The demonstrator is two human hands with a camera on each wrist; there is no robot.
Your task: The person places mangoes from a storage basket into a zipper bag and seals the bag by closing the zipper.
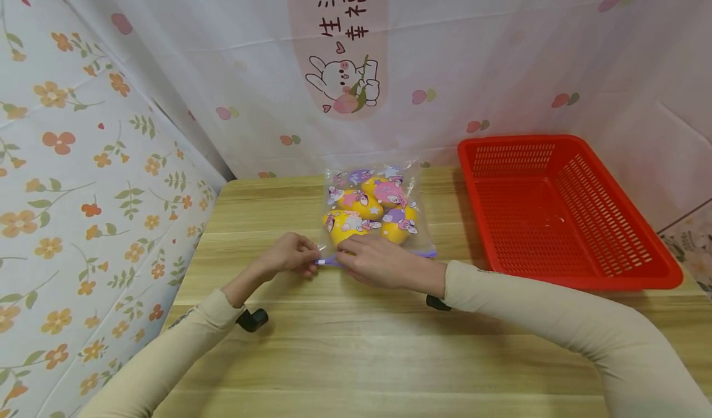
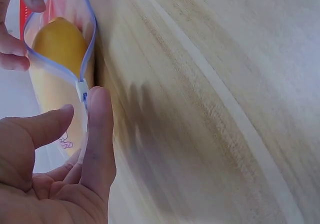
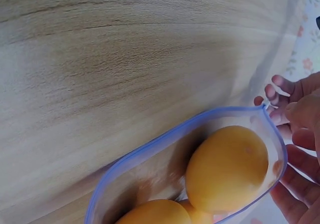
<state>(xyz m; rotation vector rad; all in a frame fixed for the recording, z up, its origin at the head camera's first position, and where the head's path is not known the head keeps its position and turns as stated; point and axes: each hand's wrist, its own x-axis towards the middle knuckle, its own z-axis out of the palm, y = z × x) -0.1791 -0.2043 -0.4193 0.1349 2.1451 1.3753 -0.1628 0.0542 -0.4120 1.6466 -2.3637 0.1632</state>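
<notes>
A clear zip bag (image 1: 418,235) with cartoon prints and a purple rim lies on the table, holding several smooth yellow oval fruits (image 3: 227,166), lemon-like in shape. Its mouth faces the person and gapes in both wrist views. At the mouth's left corner sits a white slider (image 2: 82,90). My left hand (image 1: 289,254) holds that corner, its index finger under the slider and its thumb on the other side. Over the near edge lies my right hand (image 1: 384,262), its fingers (image 3: 300,179) loosely against the outside of the upper wall.
A red perforated plastic basket (image 1: 562,220) stands to the right of the bag on the wooden table (image 1: 356,356). Behind rises a printed curtain (image 1: 445,41), with a flowered cloth (image 1: 83,177) along the left. Dark camera pieces (image 1: 253,320) stick out under the wrists.
</notes>
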